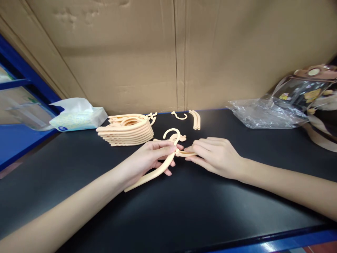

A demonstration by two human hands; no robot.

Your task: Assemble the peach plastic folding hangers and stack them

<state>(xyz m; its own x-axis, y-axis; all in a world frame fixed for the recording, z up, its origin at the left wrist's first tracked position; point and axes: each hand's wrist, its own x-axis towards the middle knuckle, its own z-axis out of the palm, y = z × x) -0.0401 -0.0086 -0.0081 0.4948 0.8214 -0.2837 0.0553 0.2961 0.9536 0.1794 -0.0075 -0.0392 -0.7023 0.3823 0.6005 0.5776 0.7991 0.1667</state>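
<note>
A cream plastic folding clothes hanger (157, 171) is held between my two hands above the black table (168, 214). My left hand (147, 156) pinches it near the joint below the hook, thumb on top, with one arm of the hanger slanting down to the lower left. The hook curves upward past my fingers. My right hand (213, 154) has its fingers closed round the other arm, a short piece of which shows by the joint. Just behind the hook, more cream hanger parts (181, 137) lie on the table, partly hidden.
A stack of cream hangers (126, 131) stands left of centre, beside a tissue box (79, 117). Farther back lie a loose hook (180, 116) and several curved arm pieces (195, 120). A clear plastic bag (265, 114) and a strapped bottle (297, 93) are at right. Cardboard (131, 63) rises behind.
</note>
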